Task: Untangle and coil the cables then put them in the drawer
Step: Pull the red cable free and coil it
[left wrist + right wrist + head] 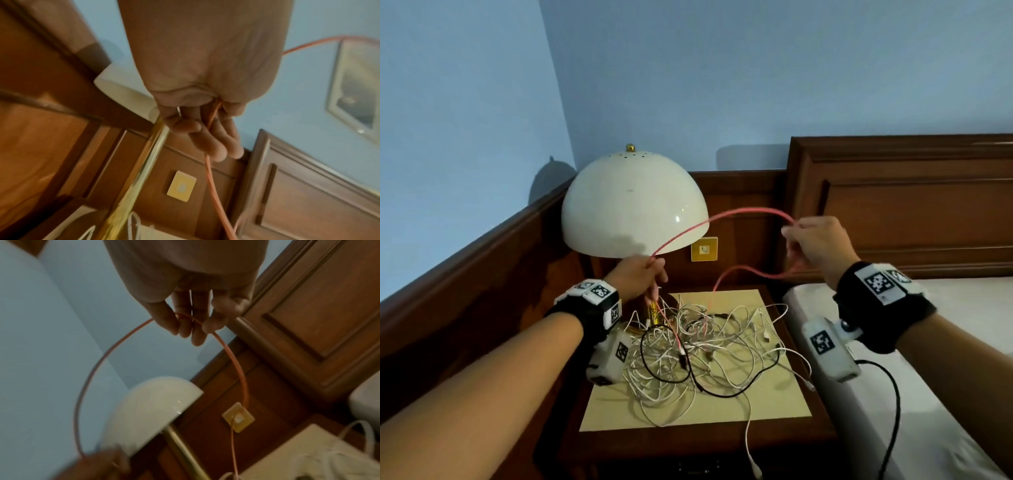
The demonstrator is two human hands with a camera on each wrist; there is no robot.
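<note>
A pink cable arcs in the air between my two hands, above the nightstand. My left hand grips one part of it just under the lamp shade; the cable runs down out of its curled fingers. My right hand pinches the cable higher up on the right, and a loop hangs below it toward the pile. A tangle of white and black cables lies on the yellow mat. No drawer shows open.
A cream dome lamp on a brass stem stands at the nightstand's back left, close to my left hand. A yellow wall socket sits behind. The bed's mattress and wooden headboard lie to the right. One white cable hangs over the nightstand's front edge.
</note>
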